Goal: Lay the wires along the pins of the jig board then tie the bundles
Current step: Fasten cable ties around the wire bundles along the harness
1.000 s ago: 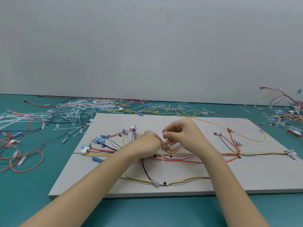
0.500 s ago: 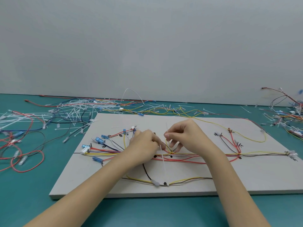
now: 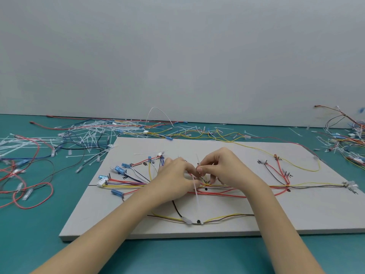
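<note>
Wires (image 3: 221,187) of red, yellow and other colours fan across the grey jig board (image 3: 296,212), which lies flat on the teal bench (image 3: 35,234). At the board's centre junction, both hands meet. The left hand (image 3: 173,178) has its grip curled closed on a white cable tie (image 3: 196,194). The right hand (image 3: 223,169) pinches the tie's upper end between thumb and forefinger. Loose ties and spare wires (image 3: 83,135) lie beyond the board.
</note>
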Available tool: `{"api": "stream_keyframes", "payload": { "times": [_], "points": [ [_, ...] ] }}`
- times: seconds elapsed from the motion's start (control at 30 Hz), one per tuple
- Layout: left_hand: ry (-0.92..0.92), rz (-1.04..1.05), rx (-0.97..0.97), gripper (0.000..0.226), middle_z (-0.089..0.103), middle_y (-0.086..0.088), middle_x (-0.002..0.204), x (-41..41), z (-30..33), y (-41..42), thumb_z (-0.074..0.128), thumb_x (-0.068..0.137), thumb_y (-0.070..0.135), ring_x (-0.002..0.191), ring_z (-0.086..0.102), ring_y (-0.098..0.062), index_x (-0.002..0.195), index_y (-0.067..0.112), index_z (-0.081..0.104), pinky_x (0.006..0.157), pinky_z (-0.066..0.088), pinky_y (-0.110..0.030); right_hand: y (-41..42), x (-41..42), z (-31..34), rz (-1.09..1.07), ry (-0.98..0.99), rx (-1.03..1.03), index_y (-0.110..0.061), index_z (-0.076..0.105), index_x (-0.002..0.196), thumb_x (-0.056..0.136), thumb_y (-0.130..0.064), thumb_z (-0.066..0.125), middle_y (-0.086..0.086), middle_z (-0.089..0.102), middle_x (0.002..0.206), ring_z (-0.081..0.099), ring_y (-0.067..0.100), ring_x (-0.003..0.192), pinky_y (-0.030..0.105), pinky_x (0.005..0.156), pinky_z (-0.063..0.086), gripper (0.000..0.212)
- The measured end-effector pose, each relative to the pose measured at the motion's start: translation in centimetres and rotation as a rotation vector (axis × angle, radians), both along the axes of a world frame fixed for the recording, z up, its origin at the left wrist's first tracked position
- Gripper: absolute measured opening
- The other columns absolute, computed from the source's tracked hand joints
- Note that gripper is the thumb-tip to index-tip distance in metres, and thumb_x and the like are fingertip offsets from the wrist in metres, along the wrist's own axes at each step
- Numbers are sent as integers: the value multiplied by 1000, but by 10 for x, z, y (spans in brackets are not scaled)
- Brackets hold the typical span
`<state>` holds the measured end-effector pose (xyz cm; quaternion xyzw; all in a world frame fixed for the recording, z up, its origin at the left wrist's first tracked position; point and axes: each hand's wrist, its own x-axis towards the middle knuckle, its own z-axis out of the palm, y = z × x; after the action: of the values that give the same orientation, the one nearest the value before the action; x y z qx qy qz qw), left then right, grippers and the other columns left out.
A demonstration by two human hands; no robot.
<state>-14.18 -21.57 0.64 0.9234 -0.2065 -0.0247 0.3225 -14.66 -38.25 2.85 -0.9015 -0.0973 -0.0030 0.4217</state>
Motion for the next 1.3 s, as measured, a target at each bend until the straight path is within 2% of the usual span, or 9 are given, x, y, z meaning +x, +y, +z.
{"api": "stream_keyframes", "payload": {
  "times": [0.07,0.17,0.3,0.43,0.57,0.7,0.87,1.13,1.3],
  "points": [
    [9,-26,-9,16,50,9,95,0,1,2,72,79,42,116,38,-23,95,38,71,100,38,-40,0,-1,1,5,7,8,-5,76,80,85,-4,69,8,68,66,53,12,44,10,37,34,8],
    [23,-97,27,27,51,4,105,2,2,8,76,75,48,115,41,-21,99,37,70,101,38,-41,1,-1,1,13,22,3,-5,75,80,86,-6,69,6,67,66,52,12,45,10,38,34,8],
    [-13,-146,31,31,53,1,102,4,4,10,77,75,48,105,48,-18,101,31,72,97,42,-41,2,-1,1,3,29,8,-1,74,81,87,-5,67,11,68,67,53,13,45,11,38,34,10],
    [-34,-183,7,29,53,7,99,4,1,12,74,75,55,103,49,-12,97,36,73,97,41,-40,2,-1,1,-39,23,34,-3,73,80,88,-5,65,3,67,63,55,10,44,11,38,35,12],
    [-5,-226,28,42,53,9,100,4,3,13,79,67,57,103,49,-10,101,34,73,95,43,-37,1,-1,1,-47,42,49,-3,72,80,88,-5,65,3,67,62,57,10,45,12,38,36,11],
    [-48,-213,-14,31,56,5,101,4,1,12,79,74,46,104,50,-15,100,29,74,95,43,-38,1,-1,0,-40,73,62,-4,72,78,88,-5,65,0,65,57,58,11,46,13,38,37,12],
    [-122,-220,-27,23,57,4,94,4,-3,10,77,79,40,97,52,-13,96,26,76,89,43,-34,-1,0,-1,-64,79,87,-8,71,76,88,-8,66,3,68,62,59,12,51,15,39,36,13],
    [-176,-250,-13,16,58,0,96,2,-4,8,72,84,36,98,53,-16,95,24,73,90,43,-37,0,3,-3,-57,29,108,-5,73,78,87,-5,67,3,66,61,61,15,57,23,49,49,11],
    [-220,-262,45,17,56,0,96,1,-5,8,68,88,37,98,51,-16,97,22,70,87,44,-39,1,1,-3,-23,36,67,-15,72,71,86,-2,66,-6,63,52,57,4,48,14,45,41,21]
  ]
}}
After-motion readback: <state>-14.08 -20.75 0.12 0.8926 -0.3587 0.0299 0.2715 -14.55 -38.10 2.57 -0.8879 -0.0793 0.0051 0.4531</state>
